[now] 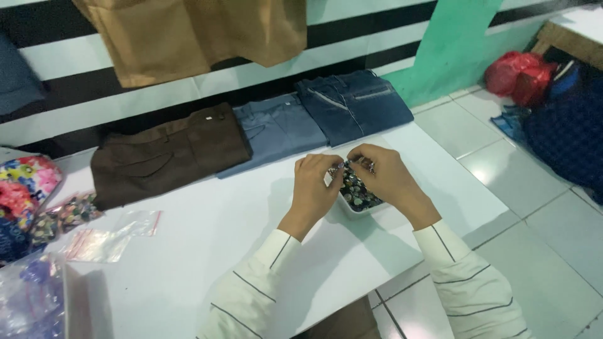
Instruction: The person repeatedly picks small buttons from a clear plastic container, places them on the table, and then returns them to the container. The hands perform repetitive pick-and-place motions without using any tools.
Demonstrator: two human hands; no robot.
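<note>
On the white rectangular table (207, 238), which fills the middle of the view and stands against a black-and-white striped wall (75, 81), three folded pairs of trousers lie in a row along the far edge: a dark brown pair (166, 154) towards the far left, a grey-blue pair (279, 129) in the middle touching it, and a dark blue denim pair (355, 103) at the far right corner. A tan garment (188, 34) hangs on the wall above the brown pair. Beyond the right edge of the table lies a pale tiled floor (534, 207), with a red plastic bag (521, 72) and a heap of dark blue patterned cloth (565, 135) on it by the wall. At the left edge of the table sits a bundle of bright floral fabric (28, 185), and just beside it some small clear plastic bags (110, 235), some flat and some filled with patterned pieces.

Near the right edge of the table, about midway along it, stands a small white rectangular tray (358, 207) filled with small dark patterned pieces. Both hands hover just over it, wrists in white sleeves with thin dark stripes. The left hand (317, 185) and the right hand (383, 172) meet fingertip to fingertip, each pinching with thumb and forefinger one small patterned piece (345, 164) held between them above the tray's far end. The piece is too small to tell its exact shape.
</note>
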